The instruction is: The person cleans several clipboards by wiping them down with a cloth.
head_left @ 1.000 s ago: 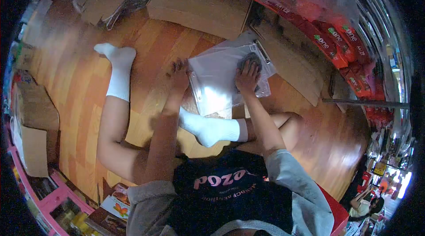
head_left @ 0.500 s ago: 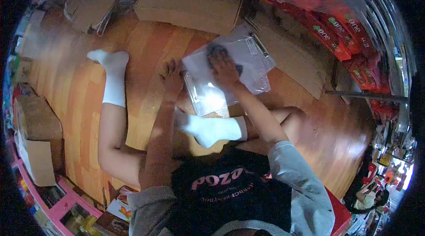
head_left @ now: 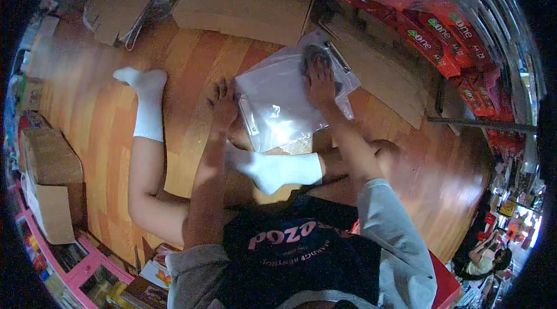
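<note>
Wood-plank floor [head_left: 104, 164], glossy; clear plastic clipboards [head_left: 275, 86] lying on it, brown cardboard [head_left: 243, 10] beyond

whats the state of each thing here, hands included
right hand: palm down on the dark cloth, grip unclear
dark cloth: crumpled, under the right hand
clear clipboards: lying flat, glare at the near end
left hand: fingers spread, by the clipboards' left edge
white socks: worn on both feet
red packs: stacked
</note>
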Motion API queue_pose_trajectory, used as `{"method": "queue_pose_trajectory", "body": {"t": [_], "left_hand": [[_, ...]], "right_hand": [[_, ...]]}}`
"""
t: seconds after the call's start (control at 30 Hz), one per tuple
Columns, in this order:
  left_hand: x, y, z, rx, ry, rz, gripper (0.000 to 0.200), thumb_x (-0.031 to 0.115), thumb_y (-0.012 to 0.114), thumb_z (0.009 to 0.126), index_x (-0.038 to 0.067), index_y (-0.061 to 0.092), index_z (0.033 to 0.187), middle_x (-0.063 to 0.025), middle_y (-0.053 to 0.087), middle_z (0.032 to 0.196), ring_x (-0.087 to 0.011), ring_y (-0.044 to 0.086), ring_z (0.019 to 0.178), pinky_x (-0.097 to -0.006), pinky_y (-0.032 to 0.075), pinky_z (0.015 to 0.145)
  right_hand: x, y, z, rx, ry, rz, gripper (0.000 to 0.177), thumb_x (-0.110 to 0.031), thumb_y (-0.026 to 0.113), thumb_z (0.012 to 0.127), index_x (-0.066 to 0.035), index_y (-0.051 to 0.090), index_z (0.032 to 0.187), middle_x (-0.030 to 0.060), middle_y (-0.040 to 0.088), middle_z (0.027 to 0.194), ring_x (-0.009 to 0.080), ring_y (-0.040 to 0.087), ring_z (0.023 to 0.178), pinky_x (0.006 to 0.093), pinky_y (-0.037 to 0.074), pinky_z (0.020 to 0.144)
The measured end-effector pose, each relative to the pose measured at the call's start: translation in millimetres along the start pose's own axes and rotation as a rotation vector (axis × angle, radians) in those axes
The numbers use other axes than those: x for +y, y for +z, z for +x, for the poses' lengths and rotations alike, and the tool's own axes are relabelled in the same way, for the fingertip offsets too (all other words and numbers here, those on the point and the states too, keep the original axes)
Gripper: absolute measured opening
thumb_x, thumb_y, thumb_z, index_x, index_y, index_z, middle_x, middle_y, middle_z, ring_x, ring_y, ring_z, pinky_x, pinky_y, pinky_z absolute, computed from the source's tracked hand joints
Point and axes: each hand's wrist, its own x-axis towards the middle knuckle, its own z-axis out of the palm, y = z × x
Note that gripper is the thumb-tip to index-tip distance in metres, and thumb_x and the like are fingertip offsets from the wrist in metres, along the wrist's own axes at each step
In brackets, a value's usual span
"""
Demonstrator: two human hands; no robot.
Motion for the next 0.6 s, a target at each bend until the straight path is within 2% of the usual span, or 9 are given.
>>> {"method": "queue_pose_trajectory", "body": {"t": [0.07,0.2,0.27,0.3,0.37,0.4,0.47,0.53,0.6], "left_hand": [[4,-6,-2,0.007,-0.010,-0.040,0.053,0.039,0.031,0.088,0.021,0.016,0.135,-0.0116,0.011,0.140,-0.0362,0.013,0.127,-0.0672,0.015,0.090],[2,-10,-1,-0.076,-0.035,-0.025,0.054,0.039,0.032,0.087,0.021,0.015,0.135,-0.0109,0.012,0.140,-0.0355,0.014,0.127,-0.0669,0.013,0.091],[3,-11,-4,-0.028,-0.026,-0.068,0.057,0.039,0.034,0.087,0.018,0.014,0.135,-0.0108,0.015,0.139,-0.0346,0.014,0.127,-0.0662,0.009,0.092],[1,-6,-1,-0.021,-0.026,-0.063,0.057,0.039,0.034,0.087,0.018,0.014,0.135,-0.0108,0.015,0.139,-0.0346,0.014,0.127,-0.0662,0.009,0.092],[-5,11,2,0.036,-0.089,-0.147,0.061,0.039,0.037,0.086,0.011,0.014,0.134,-0.0109,0.017,0.139,-0.0322,0.015,0.128,-0.0634,0.007,0.095],[-3,5,0,0.043,-0.089,-0.145,0.061,0.039,0.037,0.086,0.011,0.014,0.134,-0.0109,0.017,0.139,-0.0322,0.015,0.128,-0.0634,0.007,0.095],[3,-9,-9,0.099,-0.065,-0.251,0.063,0.035,0.042,0.085,0.002,0.015,0.133,-0.0144,0.020,0.137,-0.0308,0.017,0.127,-0.0600,0.008,0.097],[-1,2,-14,0.168,-0.069,-0.325,0.062,0.031,0.044,0.084,0.000,0.018,0.131,-0.0175,0.022,0.136,-0.0306,0.020,0.126,-0.0553,0.012,0.098],[-6,6,-18,0.234,-0.077,-0.395,0.062,0.027,0.047,0.084,-0.003,0.020,0.130,-0.0205,0.024,0.134,-0.0304,0.023,0.125,-0.0506,0.017,0.099]], "right_hand": [[-21,5,6,0.093,0.276,-0.043,0.047,-0.026,0.046,0.080,-0.006,0.039,0.122,0.0211,0.031,0.130,0.0392,0.026,0.121,0.0496,0.020,0.099],[-63,8,-8,0.061,0.244,-0.036,0.048,-0.023,0.046,0.079,-0.005,0.038,0.123,0.0216,0.029,0.131,0.0389,0.023,0.122,0.0500,0.020,0.098],[-80,-4,-24,-0.106,-0.013,0.131,0.045,-0.024,0.040,0.083,-0.011,0.034,0.126,0.0197,0.029,0.131,0.0373,0.029,0.119,0.0479,0.021,0.099],[-87,-13,-32,-0.098,-0.014,0.134,0.045,-0.024,0.040,0.083,-0.011,0.034,0.126,0.0197,0.029,0.131,0.0373,0.029,0.119,0.0479,0.021,0.099],[-97,-33,-54,-0.258,-0.261,0.226,0.043,-0.022,0.047,0.080,-0.012,0.041,0.122,0.0202,0.036,0.126,0.0374,0.039,0.111,0.0451,0.029,0.094],[-96,-42,-60,-0.251,-0.265,0.226,0.043,-0.022,0.047,0.080,-0.012,0.041,0.122,0.0202,0.036,0.126,0.0374,0.039,0.111,0.0451,0.029,0.094],[-84,-64,-70,-0.534,-0.400,0.346,0.042,-0.020,0.053,0.075,-0.012,0.047,0.116,0.0198,0.046,0.117,0.0341,0.047,0.103,0.0411,0.038,0.087],[-66,-101,-65,-0.525,-0.074,0.419,0.038,-0.018,0.055,0.073,-0.009,0.051,0.110,0.0184,0.054,0.106,0.0322,0.052,0.096,0.0389,0.041,0.082],[-35,-113,-73,-0.338,0.440,0.335,0.036,-0.019,0.055,0.074,-0.007,0.051,0.107,0.0181,0.056,0.099,0.0314,0.054,0.093,0.0380,0.041,0.081]]}}
